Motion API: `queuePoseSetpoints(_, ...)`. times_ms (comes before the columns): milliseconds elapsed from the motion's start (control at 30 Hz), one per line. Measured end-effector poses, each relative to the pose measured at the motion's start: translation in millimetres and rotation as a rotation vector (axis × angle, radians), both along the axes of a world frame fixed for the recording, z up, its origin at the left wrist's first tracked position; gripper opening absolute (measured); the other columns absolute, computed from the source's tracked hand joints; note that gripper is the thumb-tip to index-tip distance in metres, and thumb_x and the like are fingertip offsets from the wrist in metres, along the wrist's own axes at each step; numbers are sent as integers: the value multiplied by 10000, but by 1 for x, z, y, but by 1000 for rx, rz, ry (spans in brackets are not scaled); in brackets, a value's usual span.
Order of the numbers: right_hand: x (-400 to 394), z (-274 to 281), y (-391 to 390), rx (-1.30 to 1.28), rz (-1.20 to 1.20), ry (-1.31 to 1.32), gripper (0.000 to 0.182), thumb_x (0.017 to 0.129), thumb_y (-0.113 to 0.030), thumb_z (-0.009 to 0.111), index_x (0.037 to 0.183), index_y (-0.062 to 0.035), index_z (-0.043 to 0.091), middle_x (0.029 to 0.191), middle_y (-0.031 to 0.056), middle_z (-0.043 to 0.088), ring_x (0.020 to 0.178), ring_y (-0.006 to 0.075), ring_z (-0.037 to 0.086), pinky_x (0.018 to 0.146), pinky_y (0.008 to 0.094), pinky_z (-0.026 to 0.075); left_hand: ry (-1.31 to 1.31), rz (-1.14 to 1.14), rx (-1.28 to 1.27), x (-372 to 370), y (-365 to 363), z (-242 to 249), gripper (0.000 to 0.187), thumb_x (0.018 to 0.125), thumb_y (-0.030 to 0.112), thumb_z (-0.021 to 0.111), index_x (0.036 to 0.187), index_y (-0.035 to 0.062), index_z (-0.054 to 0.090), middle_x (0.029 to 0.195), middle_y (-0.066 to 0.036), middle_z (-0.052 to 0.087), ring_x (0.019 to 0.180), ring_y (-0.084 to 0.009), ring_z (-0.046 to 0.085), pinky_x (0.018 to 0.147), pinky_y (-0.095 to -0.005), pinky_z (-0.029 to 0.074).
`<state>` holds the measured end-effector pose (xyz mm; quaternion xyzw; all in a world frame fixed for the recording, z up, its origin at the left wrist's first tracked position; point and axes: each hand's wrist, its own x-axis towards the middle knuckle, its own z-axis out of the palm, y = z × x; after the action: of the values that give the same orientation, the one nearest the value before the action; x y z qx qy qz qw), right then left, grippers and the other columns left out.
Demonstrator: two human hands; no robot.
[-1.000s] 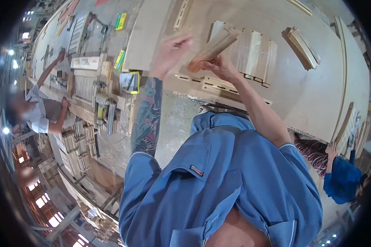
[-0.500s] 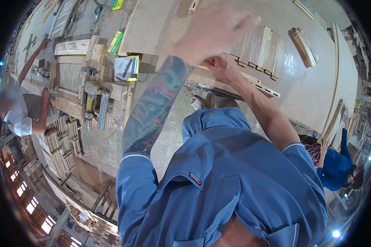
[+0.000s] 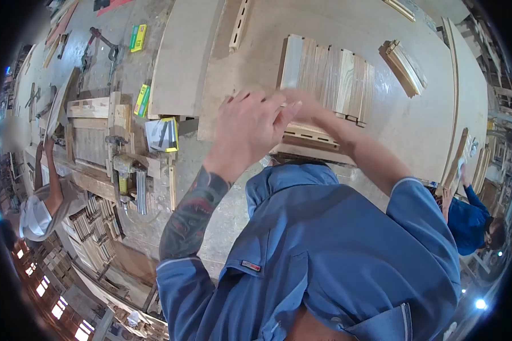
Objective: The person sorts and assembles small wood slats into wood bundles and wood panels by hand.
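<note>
My left hand [image 3: 250, 122], below a tattooed forearm, is raised over the near edge of the workbench with its fingers curled. What it may hold, if anything, is too small to make out. My right hand [image 3: 300, 106] meets it, partly behind it and blurred, so its fingers cannot be read. Below the right wrist lies a slotted wooden strip [image 3: 310, 138] at the bench edge. Just beyond the hands, several wooden strips [image 3: 330, 77] lie side by side on the bench [image 3: 404, 122]. Another slotted strip [image 3: 240, 25] lies farther off.
A small wood bundle [image 3: 405, 67] lies on the bench to the right. At left are a wooden frame [image 3: 90, 108] with clamps, green-yellow boxes [image 3: 137, 38] and a picture-covered box [image 3: 162, 135]. One co-worker [image 3: 42, 213] handles a board at left; another [image 3: 468, 227] works at right.
My left hand has come down and left, nearer my body, with its fingers now curled. My right hand stays close to it. The co-worker at left now has a board lifted.
</note>
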<state>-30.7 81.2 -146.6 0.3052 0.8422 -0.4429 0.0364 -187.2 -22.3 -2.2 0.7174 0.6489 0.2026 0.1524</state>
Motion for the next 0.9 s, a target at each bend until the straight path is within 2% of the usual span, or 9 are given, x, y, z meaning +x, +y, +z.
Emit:
queuePoseSetpoints(67, 2, -53, 81, 343, -277, 100, 456, 868, -454, 652, 1175, -117, 666, 1065, 198, 695, 996, 393, 664, 882, 464, 530, 29, 10, -24, 0, 0, 4, 320, 966, 393, 573, 970, 112, 724, 837, -93, 666, 804, -324, 633, 717, -437, 500)
queuePoseSetpoints(167, -5, -74, 159, 578, -524, -180, 595, 858, -524, 656, 1259, -89, 595, 1314, 198, 585, 1300, 390, 477, 1074, 519, 378, 56, 32, -61, 2, 2, 5, 321, 965, 390, 584, 988, 102, 723, 802, -96, 646, 775, -326, 625, 695, -433, 497)
queuePoseSetpoints(267, -8, -77, 144, 678, -325, -276, 647, 847, -535, 672, 1269, -55, 573, 1400, 177, 508, 1388, 393, 342, 1127, 544, 280, 56, 50, -59, 3, 3, 6, 328, 965, 390, 586, 996, 94, 724, 780, -100, 630, 749, -324, 621, 671, -430, 495)
queuePoseSetpoints(400, -3, -45, 117, 644, -446, -136, 695, 813, -509, 738, 1287, -35, 556, 1280, 161, 603, 1261, 332, 515, 1052, 475, 400, 96, 50, -53, 4, 1, 6, 333, 971, 391, 583, 1012, 93, 726, 803, -109, 645, 751, -326, 630, 665, -433, 493)
queuePoseSetpoints(467, 7, -12, 110, -53, -571, 341, 663, 776, -425, 817, 1269, -37, 603, 1128, 130, 693, 1054, 236, 648, 913, 375, 503, 83, 49, -44, 4, -1, 4, 338, 973, 395, 580, 1018, 94, 726, 826, -112, 658, 765, -328, 637, 665, -431, 494)
queuePoseSetpoints(567, 30, -19, 64, -423, -359, 373, 549, 785, -330, 842, 1198, -15, 663, 1009, 95, 737, 889, 157, 678, 790, 299, 533, 126, 48, 21, 4, -2, 5, 355, 979, 407, 567, 1039, 94, 724, 884, -126, 683, 800, -335, 648, 687, -428, 498)
queuePoseSetpoints(700, 51, 16, 2, -182, -419, 103, 401, 840, -266, 806, 1122, 1, 708, 1020, 89, 740, 909, 139, 666, 810, 300, 530, 53, 70, 366, 2, 1, 1, 418, 1002, 443, 524, 1117, 89, 714, 943, -153, 698, 857, -304, 667, 784, -390, 505)
queuePoseSetpoints(800, 53, 27, -26, -322, -518, 379, 334, 886, -220, 756, 1123, 9, 706, 1026, 83, 743, 908, 134, 666, 810, 301, 532, -443, 163, 154, 15, 5, 27, 473, 1029, 464, 470, 1177, 75, 696, 963, -147, 701, 910, -248, 668, 837, -357, 498)
queuePoseSetpoints(900, 51, 10, -42, -278, -481, 506, 311, 893, -178, 757, 1130, 11, 687, 1026, 71, 739, 930, 134, 671, 831, 300, 538, -594, 155, 134, 19, 12, 13, 519, 1044, 485, 423, 1203, 66, 685, 965, -121, 702, 894, -211, 648, 821, -335, 495)
